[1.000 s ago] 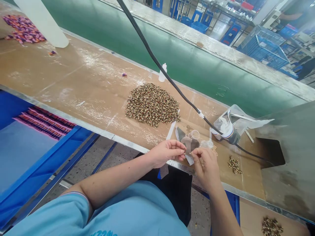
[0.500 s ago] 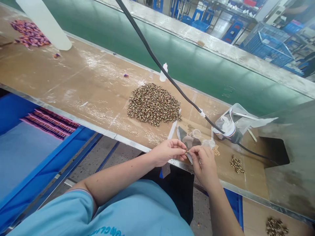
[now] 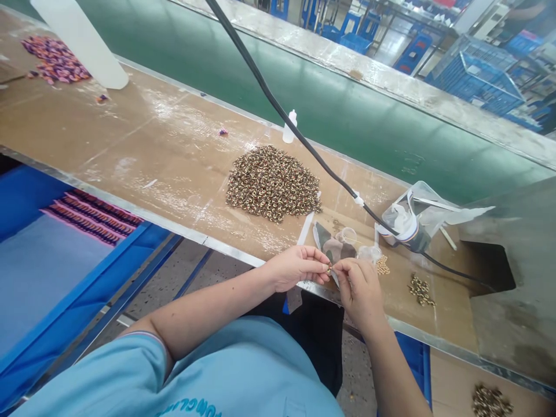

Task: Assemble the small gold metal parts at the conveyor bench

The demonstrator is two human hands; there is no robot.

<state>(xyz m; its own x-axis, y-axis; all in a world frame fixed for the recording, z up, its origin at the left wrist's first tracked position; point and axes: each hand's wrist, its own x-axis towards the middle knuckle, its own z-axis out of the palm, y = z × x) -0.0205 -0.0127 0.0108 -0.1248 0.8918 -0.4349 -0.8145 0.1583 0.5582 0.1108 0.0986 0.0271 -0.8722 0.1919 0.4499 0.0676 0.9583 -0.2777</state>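
My left hand point(image 3: 299, 269) is closed, pinching a small gold-coloured piece point(image 3: 329, 269) between thumb and fingertips over the front edge of the bench. Meeting it from the right, my right hand point(image 3: 360, 288) is pinched shut at the same piece; what its fingertips hold, if anything, is too small to make out. Just beyond the hands lie a dark and grey flat pad point(image 3: 334, 246), a small clear round cup point(image 3: 369, 253) and a few tiny tan beads point(image 3: 382, 266). A large heap of small gold-and-dark pieces point(image 3: 273, 184) sits farther back on the bench.
A black cable point(image 3: 278, 104) slants across the view to a clear plastic container point(image 3: 421, 197). Small gold pieces point(image 3: 420, 289) lie at right. A white dropper bottle point(image 3: 289, 126) stands behind the heap. Purple-orange pieces point(image 3: 56, 59) and a large white bottle point(image 3: 87, 46) are far left.
The whole view has shifted very slightly. Both hands stay together at the small piece, with hardly any finger movement.
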